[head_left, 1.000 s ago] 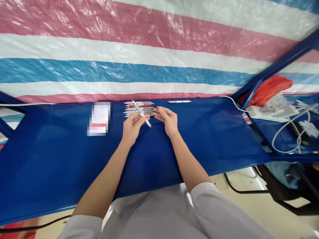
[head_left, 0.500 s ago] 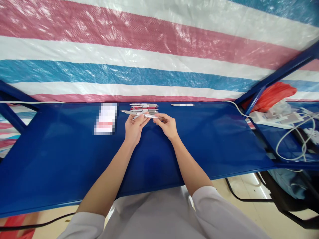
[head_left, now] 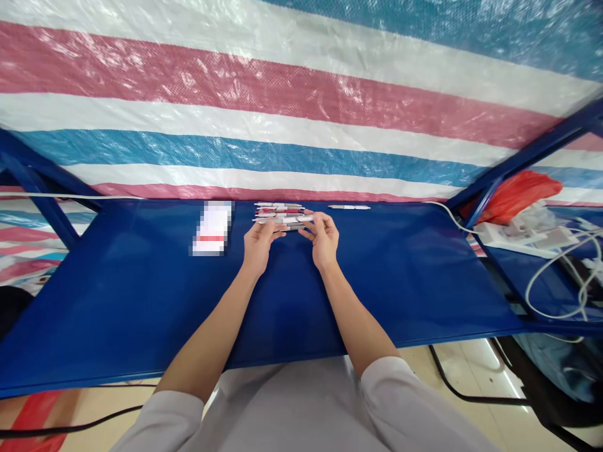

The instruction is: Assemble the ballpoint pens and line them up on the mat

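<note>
A white pen [head_left: 296, 220] lies level between my two hands, just in front of a pile of pens. My left hand [head_left: 257, 248] has its thumb and forefinger closed around the pen's left part. At the other end, the fingertips of my right hand [head_left: 325, 242] pinch it. Behind and partly under it, several pens [head_left: 279, 206] with white, red and grey barrels lie side by side on the blue table [head_left: 386, 270]. The pens nearest my fingers are partly covered by the held one.
One separate pen [head_left: 349, 207] rests at the table's back edge, to the right. A blurred white and red rectangle [head_left: 213, 223] lies left of the pile. Farther right are a white power strip [head_left: 522, 238], looped cables and a red plastic bag [head_left: 522, 196]. Striped sheeting hangs behind.
My left hand has shifted toward the pen's left end, and my hands are farther apart. The pen has come level in front of the pile. The camera view has shifted slightly.
</note>
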Motion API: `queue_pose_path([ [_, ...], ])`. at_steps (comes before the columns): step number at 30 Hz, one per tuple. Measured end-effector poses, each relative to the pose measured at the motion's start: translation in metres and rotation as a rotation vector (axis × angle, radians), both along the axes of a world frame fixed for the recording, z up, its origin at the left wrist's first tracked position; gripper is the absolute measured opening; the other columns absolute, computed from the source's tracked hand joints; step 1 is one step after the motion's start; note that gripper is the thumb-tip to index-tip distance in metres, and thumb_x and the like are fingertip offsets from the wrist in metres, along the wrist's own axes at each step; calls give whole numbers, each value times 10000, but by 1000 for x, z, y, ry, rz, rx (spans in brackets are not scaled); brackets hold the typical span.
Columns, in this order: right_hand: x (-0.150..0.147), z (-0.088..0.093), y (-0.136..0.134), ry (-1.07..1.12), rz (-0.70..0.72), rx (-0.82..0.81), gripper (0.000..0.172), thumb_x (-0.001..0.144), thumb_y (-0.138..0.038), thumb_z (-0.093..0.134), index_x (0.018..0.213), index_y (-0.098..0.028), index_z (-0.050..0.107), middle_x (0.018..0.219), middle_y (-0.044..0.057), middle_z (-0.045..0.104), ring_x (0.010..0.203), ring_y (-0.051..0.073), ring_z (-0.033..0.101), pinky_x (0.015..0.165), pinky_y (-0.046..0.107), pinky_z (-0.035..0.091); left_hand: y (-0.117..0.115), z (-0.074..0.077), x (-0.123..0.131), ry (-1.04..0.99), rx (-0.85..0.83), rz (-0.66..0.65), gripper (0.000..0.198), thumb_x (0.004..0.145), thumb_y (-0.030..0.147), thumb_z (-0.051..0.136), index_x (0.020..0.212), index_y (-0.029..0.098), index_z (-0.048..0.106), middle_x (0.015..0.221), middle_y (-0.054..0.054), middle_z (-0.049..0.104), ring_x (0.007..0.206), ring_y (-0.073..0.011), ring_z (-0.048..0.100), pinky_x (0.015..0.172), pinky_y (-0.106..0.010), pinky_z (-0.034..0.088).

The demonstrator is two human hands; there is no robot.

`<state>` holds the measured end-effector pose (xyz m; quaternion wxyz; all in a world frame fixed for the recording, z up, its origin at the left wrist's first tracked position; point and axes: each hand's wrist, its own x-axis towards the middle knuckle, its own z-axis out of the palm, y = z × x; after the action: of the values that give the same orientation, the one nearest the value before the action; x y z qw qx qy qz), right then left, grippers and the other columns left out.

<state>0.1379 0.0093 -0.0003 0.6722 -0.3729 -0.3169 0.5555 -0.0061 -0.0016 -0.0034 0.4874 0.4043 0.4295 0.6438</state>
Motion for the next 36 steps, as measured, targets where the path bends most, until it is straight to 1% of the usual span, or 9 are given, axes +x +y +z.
queue_pose_path([
  [4, 1, 5, 10, 181, -176, -78, 342, 778, -514, 679, 969, -259, 555, 948, -14, 721, 884, 151, 732, 727, 283, 599, -1, 8, -5, 466, 107, -86, 374, 874, 503, 620, 1011, 166, 707, 1003, -113, 763, 948, -246, 719, 903, -401, 552],
  [7, 8, 7, 16, 301, -255, -94, 319, 788, -523, 655, 969, -290, 533, 890, -52, 660, 855, 129, 715, 778, 299, 591, -4, 16, -12, 826, 294, -124, 308, 902, 423, 592, 1061, 193, 718, 1109, -103, 740, 1062, -251, 680, 998, -424, 498],
  [10, 15, 5, 18, 397, -270, -89, 230, 844, -514, 583, 928, -312, 513, 809, -90, 591, 715, 80, 651, 841, 302, 574, -9, 16, -17, 1097, 475, -189, 267, 907, 374, 591, 1073, 217, 730, 1167, -94, 721, 1151, -264, 632, 1057, -461, 446],
  [13, 23, 0, 16, 486, -263, -71, 169, 921, -458, 475, 851, -306, 496, 671, -107, 475, 521, 63, 485, 782, 265, 550, -13, 8, -20, 1282, 564, -270, 280, 910, 364, 587, 1116, 238, 729, 1237, -88, 695, 1223, -290, 586, 1108, -503, 385],
  [15, 27, -4, 15, 573, -245, -51, 205, 952, -418, 420, 807, -291, 488, 620, -99, 410, 478, 77, 398, 685, 249, 514, -15, 2, -21, 1351, 604, -324, 309, 919, 364, 577, 1163, 235, 717, 1299, -95, 663, 1275, -300, 549, 1139, -514, 342],
  [18, 33, -8, 13, 643, -193, 17, 285, 967, -414, 362, 761, -267, 491, 597, -73, 366, 491, 107, 358, 600, 267, 451, -16, -4, -23, 1408, 637, -382, 345, 931, 372, 565, 1212, 221, 698, 1348, -115, 630, 1298, -312, 532, 1144, -520, 330],
  [23, 34, -11, 13, 663, -171, 109, 361, 965, -377, 280, 671, -238, 436, 622, -49, 319, 534, 131, 336, 604, 296, 413, -14, -4, -26, 1414, 660, -457, 403, 918, 387, 590, 1276, 217, 662, 1390, -133, 592, 1327, -334, 509, 1162, -554, 287],
  [28, 31, -15, 16, 606, -199, 95, 319, 928, -349, 280, 640, -233, 353, 650, -39, 298, 558, 144, 323, 613, 322, 403, -14, -8, -28, 1388, 624, -503, 448, 908, 412, 603, 1320, 238, 631, 1455, -118, 528, 1385, -330, 444, 1195, -555, 229],
  [36, 34, -17, 23, 566, -178, 95, 270, 885, -358, 332, 643, -240, 311, 648, -39, 263, 565, 153, 304, 581, 333, 378, -14, -13, -29, 1416, 590, -537, 498, 927, 461, 565, 1356, 211, 604, 1486, -129, 487, 1419, -348, 385, 1198, -551, 225],
])
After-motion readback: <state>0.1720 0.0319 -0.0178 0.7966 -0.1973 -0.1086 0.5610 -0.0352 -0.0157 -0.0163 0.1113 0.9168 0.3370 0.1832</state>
